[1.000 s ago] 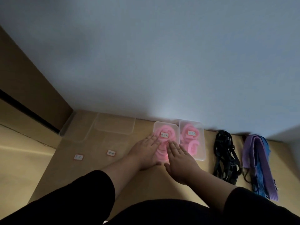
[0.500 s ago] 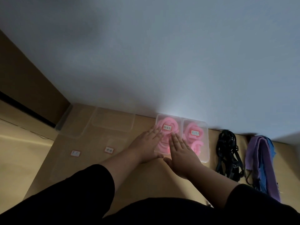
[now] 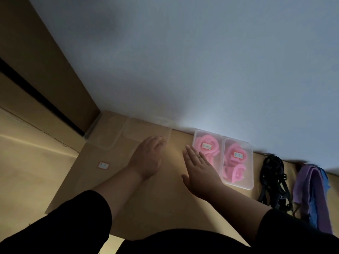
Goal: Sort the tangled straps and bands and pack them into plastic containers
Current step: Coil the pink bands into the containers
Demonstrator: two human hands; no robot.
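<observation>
Hovering over tan table by pale wall: both hands' grip wide, empty.

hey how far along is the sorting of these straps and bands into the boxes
Done: two clear lidded plastic boxes hold rolled pink bands. In hand: nothing; the left hand reaches toward empty clear containers, the right hand lies open. Left: the black tangled straps and purple and blue bands.
</observation>
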